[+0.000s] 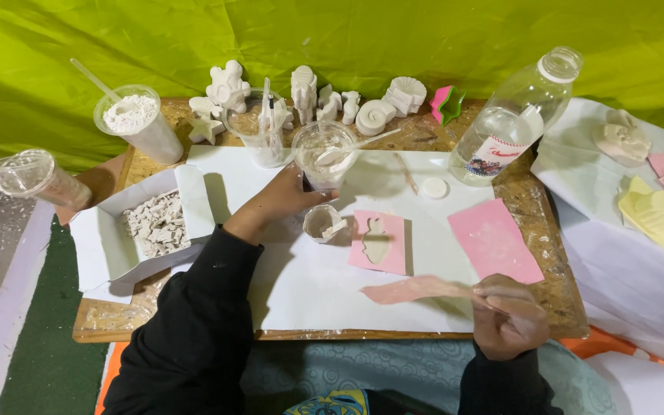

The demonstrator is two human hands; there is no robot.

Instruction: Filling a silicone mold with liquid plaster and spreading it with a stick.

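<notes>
I judge the work to be at the mould-filling step. My left hand (290,196) reaches far across the white sheet on the wooden surface (547,253), its fingers curled around the base of the clear plastic cup of white plaster mix (324,154), which stands near the far middle with a white spoon (351,147) resting in it. My right hand (509,315) sits at the near right edge, fingers closed on a thin wooden stick with a pale pink smeared blade (416,290) that points left, low over the sheet.

Between the hands lies the pink square mould with a vase-shaped cavity (378,242), already holding pale mix. Just left of it stands a small clear cup (323,223). A white cardboard box of broken plaster chips (155,224) is at the left, a clear plastic bottle (512,123) at the far right.

As I read it, the next move calls for a steady lift of the cup and a controlled pour.
</notes>
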